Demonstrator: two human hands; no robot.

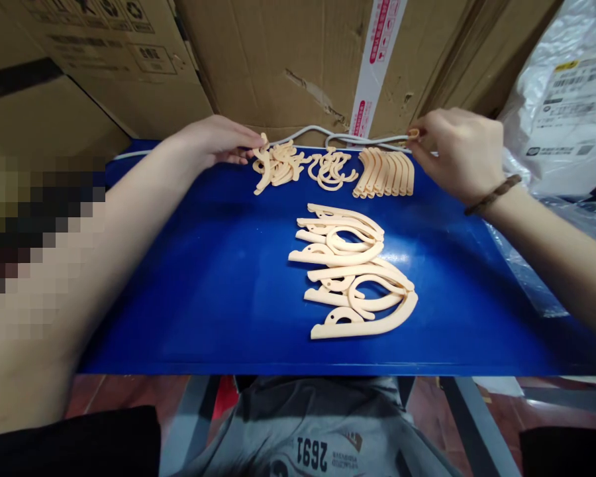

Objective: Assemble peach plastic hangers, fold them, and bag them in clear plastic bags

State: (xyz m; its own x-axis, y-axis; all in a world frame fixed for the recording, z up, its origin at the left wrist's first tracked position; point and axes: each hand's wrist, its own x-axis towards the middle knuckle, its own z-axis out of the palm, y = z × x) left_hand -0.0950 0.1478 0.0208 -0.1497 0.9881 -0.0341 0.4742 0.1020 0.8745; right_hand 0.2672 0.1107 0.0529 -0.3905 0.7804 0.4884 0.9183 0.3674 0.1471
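At the far left of the parts, my left hand [223, 140] pinches a cream plastic hanger part [263, 173] at the edge of a loose pile of similar pieces [285, 164]. My right hand [459, 152] is closed on a cream curved hanger arm [414, 134], seen mostly end-on; the fingers hide the rest of it. Just left of that hand, a row of curved hanger arms [385, 173] lies side by side. Between pile and row is a heap of cream hooks [332, 169]. Several folded hangers [350, 252] lie in a column nearer to me.
The blue tabletop [203, 291] ends at a front edge close to my body. A grey cable [318, 129] runs along the back, against cardboard boxes [278, 66]. Clear plastic wrap [531, 265] and a wrapped parcel [566, 99] crowd the right side.
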